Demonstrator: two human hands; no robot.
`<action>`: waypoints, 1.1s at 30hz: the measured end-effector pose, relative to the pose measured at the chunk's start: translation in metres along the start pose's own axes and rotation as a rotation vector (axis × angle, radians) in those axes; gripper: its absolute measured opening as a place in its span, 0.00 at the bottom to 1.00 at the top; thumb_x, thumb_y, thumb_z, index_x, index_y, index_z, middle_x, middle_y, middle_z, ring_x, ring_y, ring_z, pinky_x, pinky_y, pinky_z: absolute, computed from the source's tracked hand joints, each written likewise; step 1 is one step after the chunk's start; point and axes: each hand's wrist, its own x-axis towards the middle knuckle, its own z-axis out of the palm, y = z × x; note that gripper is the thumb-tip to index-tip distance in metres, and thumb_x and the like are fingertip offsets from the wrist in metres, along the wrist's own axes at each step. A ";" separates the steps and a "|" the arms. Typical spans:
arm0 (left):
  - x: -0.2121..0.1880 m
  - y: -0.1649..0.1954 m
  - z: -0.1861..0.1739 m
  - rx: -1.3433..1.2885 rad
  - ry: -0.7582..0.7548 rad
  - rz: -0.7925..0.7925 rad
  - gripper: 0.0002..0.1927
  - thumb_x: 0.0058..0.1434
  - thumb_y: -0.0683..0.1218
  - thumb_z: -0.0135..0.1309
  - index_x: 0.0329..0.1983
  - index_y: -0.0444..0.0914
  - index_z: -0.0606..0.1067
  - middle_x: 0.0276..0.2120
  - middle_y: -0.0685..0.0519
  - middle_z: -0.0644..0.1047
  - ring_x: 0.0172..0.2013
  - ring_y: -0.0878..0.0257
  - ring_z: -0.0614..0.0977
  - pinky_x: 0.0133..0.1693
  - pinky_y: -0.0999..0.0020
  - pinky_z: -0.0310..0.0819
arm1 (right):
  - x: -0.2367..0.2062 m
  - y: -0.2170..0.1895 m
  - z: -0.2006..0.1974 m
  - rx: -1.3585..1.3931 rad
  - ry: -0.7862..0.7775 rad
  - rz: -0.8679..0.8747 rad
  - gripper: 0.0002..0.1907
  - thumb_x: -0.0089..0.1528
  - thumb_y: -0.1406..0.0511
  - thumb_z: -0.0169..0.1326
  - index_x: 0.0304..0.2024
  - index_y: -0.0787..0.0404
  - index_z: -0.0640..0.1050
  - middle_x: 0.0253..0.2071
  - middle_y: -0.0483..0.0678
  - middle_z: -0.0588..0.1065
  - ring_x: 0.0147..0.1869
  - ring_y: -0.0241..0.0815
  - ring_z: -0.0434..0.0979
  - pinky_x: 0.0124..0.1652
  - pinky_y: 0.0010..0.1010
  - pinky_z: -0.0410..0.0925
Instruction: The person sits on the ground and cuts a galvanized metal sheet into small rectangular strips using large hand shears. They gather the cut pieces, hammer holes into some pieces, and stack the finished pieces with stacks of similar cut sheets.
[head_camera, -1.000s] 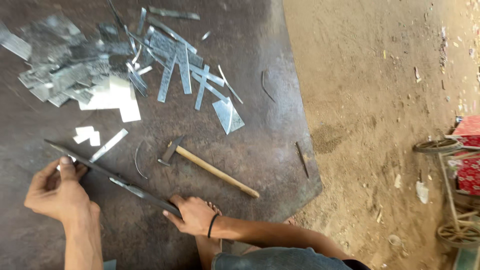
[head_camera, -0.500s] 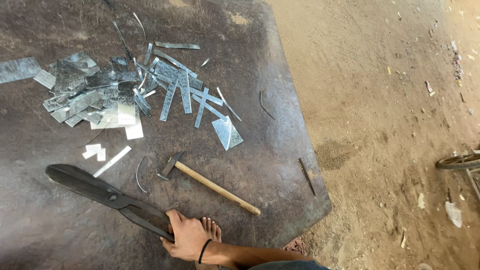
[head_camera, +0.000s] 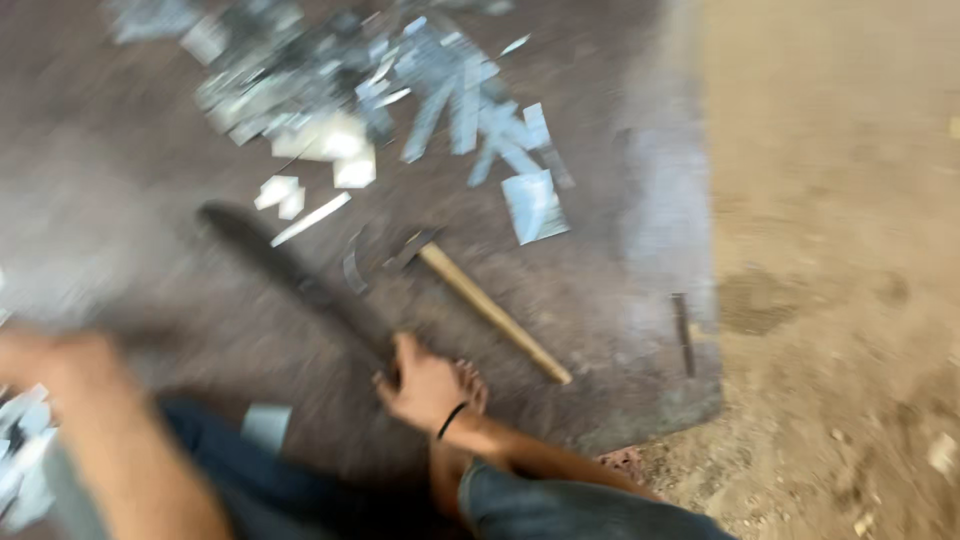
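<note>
Dark floor mat, right hand clasped around shears; left hand grip blurred, indeterminable.

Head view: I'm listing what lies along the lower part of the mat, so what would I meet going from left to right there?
Left hand → shears → right hand → hammer → small rod → bare dirt ground.

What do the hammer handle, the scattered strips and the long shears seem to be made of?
Hammer handle: likely bare wood, pale tan and matte. Scattered strips: apparently thin sheet metal, grey-silver with a dull shine. Long shears, gripped at one end by the right hand: probably dark steel, though blur hides their finish.
</note>
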 end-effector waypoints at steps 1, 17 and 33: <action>-0.002 0.002 -0.002 -0.010 0.000 0.073 0.06 0.69 0.35 0.59 0.45 0.38 0.77 0.45 0.52 0.78 0.47 0.61 0.79 0.52 0.65 0.76 | 0.004 0.002 0.004 0.075 0.085 -0.084 0.28 0.60 0.57 0.59 0.57 0.61 0.65 0.39 0.55 0.79 0.38 0.61 0.81 0.38 0.50 0.73; -0.203 0.103 0.248 0.290 -0.840 0.806 0.13 0.57 0.44 0.68 0.41 0.31 0.80 0.41 0.44 0.78 0.44 0.43 0.76 0.44 0.52 0.72 | 0.009 0.014 0.007 0.108 0.021 -0.130 0.28 0.59 0.61 0.62 0.56 0.64 0.67 0.35 0.53 0.76 0.31 0.56 0.79 0.34 0.45 0.73; -0.199 0.089 0.313 0.389 -1.214 0.285 0.27 0.46 0.41 0.69 0.52 0.36 0.79 0.33 0.45 0.82 0.35 0.54 0.84 0.39 0.61 0.76 | -0.004 0.008 -0.028 0.185 -0.105 -0.055 0.28 0.62 0.54 0.57 0.59 0.59 0.66 0.43 0.55 0.77 0.41 0.67 0.79 0.45 0.62 0.68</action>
